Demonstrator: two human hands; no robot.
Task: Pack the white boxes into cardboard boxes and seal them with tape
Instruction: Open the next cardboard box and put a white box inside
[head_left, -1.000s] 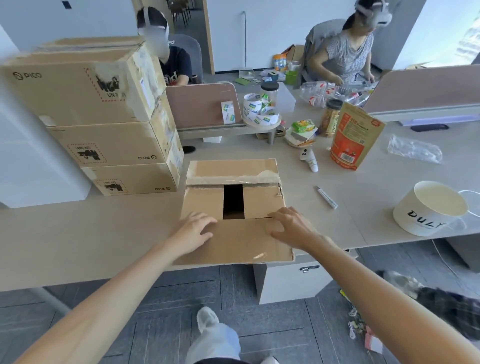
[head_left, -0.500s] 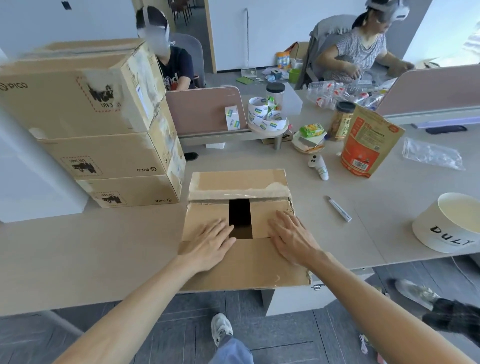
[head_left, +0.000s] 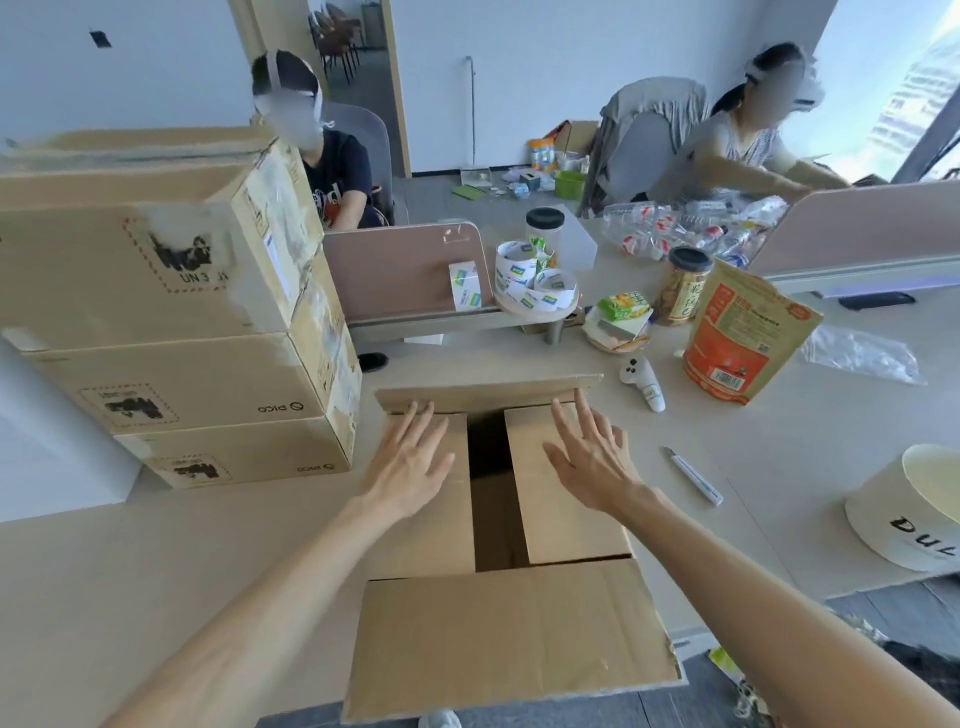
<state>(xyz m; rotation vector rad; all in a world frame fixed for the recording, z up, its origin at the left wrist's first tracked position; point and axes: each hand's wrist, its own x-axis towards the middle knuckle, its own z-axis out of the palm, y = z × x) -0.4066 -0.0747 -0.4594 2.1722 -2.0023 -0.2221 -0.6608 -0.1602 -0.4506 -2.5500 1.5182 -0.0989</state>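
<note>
A brown cardboard box (head_left: 561, 519) sits at the table's near edge, its two inner flaps folded down with a dark gap between them. My left hand (head_left: 410, 462) lies flat with fingers spread on the left inner flap. My right hand (head_left: 592, 457) lies flat on the right inner flap. Both sets of fingertips reach the far flap (head_left: 488, 392), which stands slightly raised. The near flap (head_left: 509, 634) hangs out toward me over the table edge. Rolls of printed tape (head_left: 535, 283) sit on a small stand behind the box. No white boxes are visible.
Three stacked sealed cartons (head_left: 171, 322) stand to the left. A white pen-like tool (head_left: 693, 475), a white controller (head_left: 644, 382), an orange pouch (head_left: 743, 332) and a white round tub (head_left: 914, 509) lie to the right. Two people sit beyond pink dividers (head_left: 400, 270).
Both hands slid forward from the near flap across the inner flaps to the far flap. The near flap has swung out toward me, and the view has moved closer to the box.
</note>
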